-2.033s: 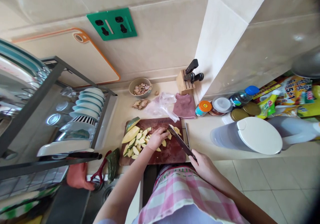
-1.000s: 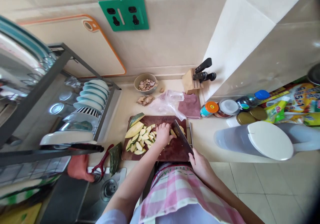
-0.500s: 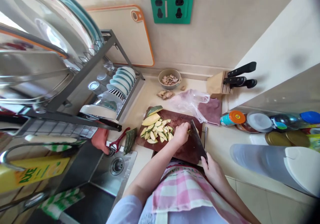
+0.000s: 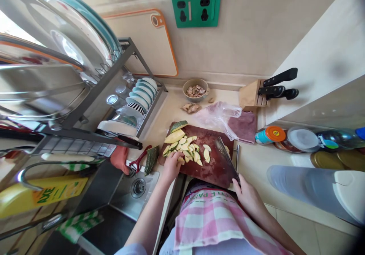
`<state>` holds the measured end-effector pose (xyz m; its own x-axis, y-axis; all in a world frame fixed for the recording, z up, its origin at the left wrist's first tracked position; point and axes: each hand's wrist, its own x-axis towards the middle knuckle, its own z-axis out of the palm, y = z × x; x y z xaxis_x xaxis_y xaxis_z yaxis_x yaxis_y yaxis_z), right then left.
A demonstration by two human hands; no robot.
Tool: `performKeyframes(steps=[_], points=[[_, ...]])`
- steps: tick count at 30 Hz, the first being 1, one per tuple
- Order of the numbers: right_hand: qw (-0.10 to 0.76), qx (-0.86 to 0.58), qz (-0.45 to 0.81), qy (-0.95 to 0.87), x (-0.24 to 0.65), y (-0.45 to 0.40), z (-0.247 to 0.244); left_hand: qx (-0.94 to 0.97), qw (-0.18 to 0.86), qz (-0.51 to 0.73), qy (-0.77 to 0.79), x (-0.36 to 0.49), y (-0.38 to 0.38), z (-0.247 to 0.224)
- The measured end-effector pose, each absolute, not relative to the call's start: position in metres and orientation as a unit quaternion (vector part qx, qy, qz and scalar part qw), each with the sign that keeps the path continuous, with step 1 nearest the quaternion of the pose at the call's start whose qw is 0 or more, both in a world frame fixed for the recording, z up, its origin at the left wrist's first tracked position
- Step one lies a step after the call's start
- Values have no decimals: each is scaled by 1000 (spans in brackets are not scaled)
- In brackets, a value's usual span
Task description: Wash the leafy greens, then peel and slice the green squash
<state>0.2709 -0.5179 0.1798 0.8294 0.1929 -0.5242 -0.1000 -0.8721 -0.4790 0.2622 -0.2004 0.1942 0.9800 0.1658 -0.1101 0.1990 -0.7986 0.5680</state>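
My right hand grips the handle of a kitchen knife, whose dark blade rests over the right side of the brown cutting board. At the board's left edge, my left hand has its fingers curled at the near side of a pile of zucchini slices, with pale pieces at the fingertips. A few loose slices lie apart, between pile and blade. Behind the pile rest a cut zucchini half and a green-skinned zucchini piece. Another zucchini piece sits off the board, by the sink.
A red peeler lies at the sink. Beyond the board are a bowl of sliced food, ginger, a plastic bag and a knife block. Jars line the right; a dish rack stands left.
My left hand has moved from beside the blade to the left edge of the pile. Loose slices now show mid-board. My right hand still holds the knife, which has shifted little.
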Motion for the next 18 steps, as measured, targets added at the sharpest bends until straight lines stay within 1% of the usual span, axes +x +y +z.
performKeyframes(steps=[2, 4, 6, 8, 11, 14, 18], points=[[251, -922, 293, -25, 271, -518, 179, 977, 202, -6, 67, 264, -201, 191], [252, -922, 294, -23, 271, -518, 178, 992, 124, 12, 27, 269, -203, 190], [258, -921, 291, -21, 271, -519, 176, 997, 68, 13, -32, 275, -205, 192], [264, -922, 281, -17, 270, -519, 174, 995, 34, 0, -93, 284, -205, 193], [268, -924, 273, -15, 269, -518, 172, 988, 17, -29, -152, 296, -202, 197], [266, -925, 270, -15, 270, -518, 172, 979, 24, -50, -196, 303, -196, 204], [270, -921, 279, -14, 271, -516, 176, 967, 97, -71, -224, 306, -192, 215]])
